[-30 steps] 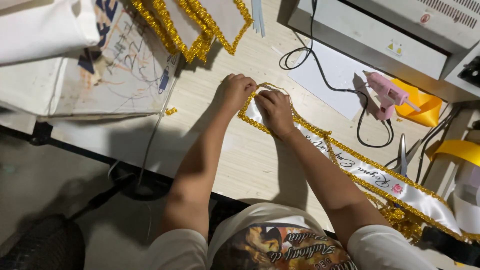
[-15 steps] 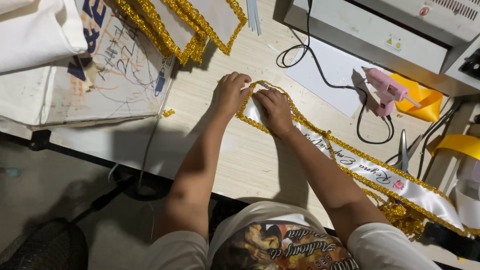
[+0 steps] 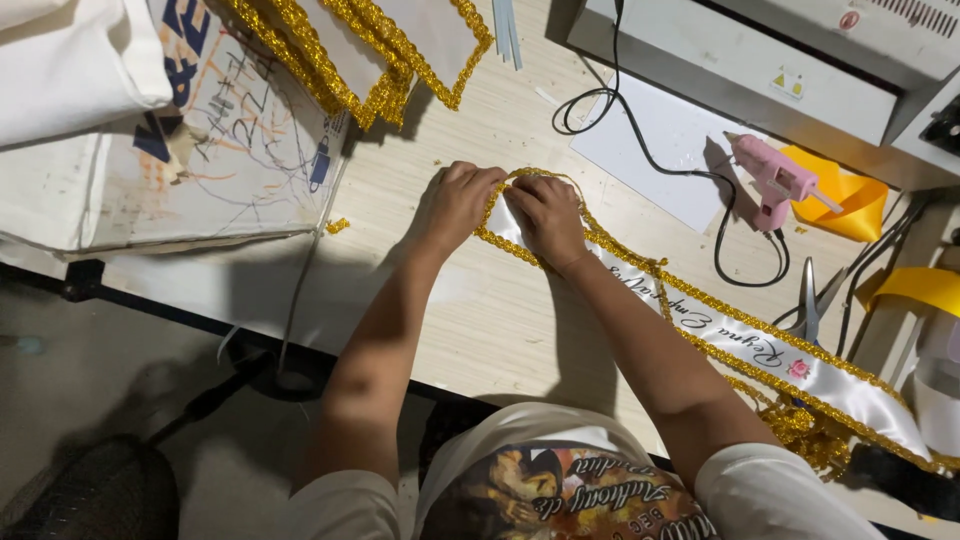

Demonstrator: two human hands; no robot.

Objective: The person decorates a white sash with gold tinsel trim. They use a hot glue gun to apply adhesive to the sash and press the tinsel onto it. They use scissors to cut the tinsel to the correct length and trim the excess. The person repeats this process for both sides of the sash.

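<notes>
Both hands, left and right, are close together, pinching the end of the white satin sash lying flat on the worktop. The sash looks light, limp and slippery; best gripped by its gold trim.

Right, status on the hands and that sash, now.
Left hand and right hand both pressing the sash tip, at its gold trim. Sash flat on table. Glue gun apart, nothing in the way.

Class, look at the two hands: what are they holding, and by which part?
Both the left hand and the right hand press on the pointed end of the white sash, pinching its gold trim at the tip.
</notes>
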